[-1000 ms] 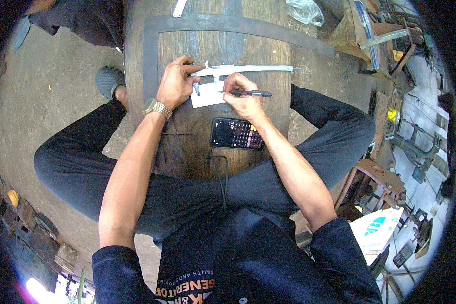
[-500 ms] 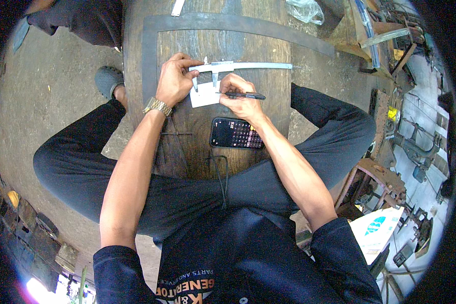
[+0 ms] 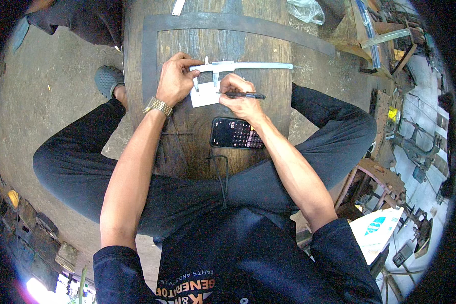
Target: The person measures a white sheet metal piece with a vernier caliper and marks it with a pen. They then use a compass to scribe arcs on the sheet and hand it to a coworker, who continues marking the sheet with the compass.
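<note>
One card [image 3: 203, 98] lay on the desk [image 3: 187, 45], upper centre of frame, caliper [image 3: 223, 67] already set over it in the left hand [image 3: 175, 83]'s pinching grip, pen [image 3: 251, 95] pinched by the right hand [image 3: 241, 99], marking seemingly underway, unfinished.

Silver metal caliper [image 3: 238, 66], set crosswise above the wooden bench top [image 3: 277, 96], with slim beam reaching rightward and long jaws spread apart, aimed toward the near side, tips over or on the upper part of the paper. Small white paper [image 3: 205, 98], lying flat, four-sided and slightly askew. Slender dark pen [image 3: 251, 95], held at a low angle, tip leftward at the paper's right side, near the right-hand jaw; contact too small to tell.
</note>
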Action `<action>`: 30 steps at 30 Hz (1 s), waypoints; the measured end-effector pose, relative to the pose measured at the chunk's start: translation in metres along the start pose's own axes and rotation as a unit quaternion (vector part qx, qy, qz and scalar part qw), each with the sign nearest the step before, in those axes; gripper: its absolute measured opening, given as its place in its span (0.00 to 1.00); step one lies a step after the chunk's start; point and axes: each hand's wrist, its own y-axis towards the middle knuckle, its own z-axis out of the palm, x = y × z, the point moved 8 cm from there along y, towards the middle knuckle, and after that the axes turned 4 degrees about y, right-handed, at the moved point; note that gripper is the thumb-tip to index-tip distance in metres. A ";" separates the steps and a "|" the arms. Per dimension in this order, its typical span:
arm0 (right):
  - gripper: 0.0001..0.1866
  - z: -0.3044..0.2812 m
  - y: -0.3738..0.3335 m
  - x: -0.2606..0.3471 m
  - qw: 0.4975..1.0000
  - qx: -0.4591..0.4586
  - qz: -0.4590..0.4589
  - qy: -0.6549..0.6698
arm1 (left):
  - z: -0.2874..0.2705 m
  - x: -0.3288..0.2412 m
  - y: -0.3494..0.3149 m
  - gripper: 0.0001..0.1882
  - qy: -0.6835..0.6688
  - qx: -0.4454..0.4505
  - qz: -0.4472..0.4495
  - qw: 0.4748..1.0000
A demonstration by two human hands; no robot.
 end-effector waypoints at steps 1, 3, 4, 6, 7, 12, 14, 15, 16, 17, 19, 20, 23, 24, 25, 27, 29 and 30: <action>0.09 0.000 0.000 0.000 1.000 -0.001 0.005 0.002 | 0.000 0.000 0.000 0.14 -0.001 0.000 0.001 1.000; 0.09 0.000 0.000 0.002 1.000 -0.003 0.002 -0.009 | 0.000 -0.001 0.000 0.14 -0.001 -0.002 0.004 1.000; 0.09 -0.001 0.000 0.002 1.000 -0.006 -0.002 -0.013 | -0.001 -0.002 0.000 0.14 0.003 -0.005 0.008 1.000; 0.09 0.001 0.001 0.004 1.000 0.001 -0.009 -0.007 | -0.001 -0.002 0.000 0.14 0.015 -0.007 0.010 1.000; 0.09 0.001 0.002 0.004 1.000 0.003 -0.008 -0.003 | -0.002 -0.003 0.000 0.14 0.012 -0.012 0.017 1.000; 0.11 0.005 0.004 0.013 0.999 0.029 -0.041 -0.019 | 0.000 -0.001 0.000 0.14 0.000 0.004 0.005 1.000; 0.12 0.007 0.004 0.018 0.997 0.039 -0.050 -0.040 | -0.002 -0.004 0.000 0.14 0.003 -0.012 0.019 1.000; 0.13 0.007 0.004 0.020 0.997 0.042 -0.050 -0.052 | -0.004 -0.005 0.000 0.14 0.004 -0.023 0.028 0.999; 0.13 0.008 0.004 0.021 0.996 0.042 -0.049 -0.065 | -0.003 -0.005 0.000 0.14 0.003 -0.023 0.024 0.999; 0.13 0.008 0.004 0.023 0.996 0.037 -0.047 -0.061 | -0.002 -0.004 0.000 0.13 0.001 -0.023 0.020 1.000; 0.13 0.008 0.005 0.026 0.997 0.022 -0.045 -0.055 | -0.001 -0.002 0.001 0.13 -0.004 -0.025 0.008 1.000; 0.13 0.010 0.005 0.028 0.997 0.030 -0.050 -0.052 | -0.001 -0.001 0.002 0.13 -0.008 -0.025 0.000 1.000; 0.12 0.012 0.006 0.030 0.996 0.038 -0.059 -0.047 | -0.002 0.002 0.004 0.13 -0.016 -0.029 -0.012 0.999; 0.11 0.012 0.007 0.029 0.996 0.036 -0.057 -0.049 | -0.001 0.003 0.005 0.13 -0.019 -0.028 -0.017 0.999; 0.11 0.011 0.008 0.027 0.997 0.030 -0.052 -0.052 | -0.002 0.001 0.005 0.13 -0.014 -0.034 -0.008 0.999; 0.11 0.012 0.008 0.025 0.997 0.032 -0.054 -0.047 | -0.002 0.000 0.005 0.13 -0.006 -0.037 -0.004 0.999; 0.11 0.012 0.007 0.022 0.998 0.033 -0.046 -0.039 | -0.001 0.000 0.004 0.13 -0.012 -0.043 -0.006 0.999; 0.10 0.012 0.007 0.019 0.998 0.035 -0.040 -0.032 | -0.001 0.000 0.004 0.13 -0.013 -0.047 -0.007 0.999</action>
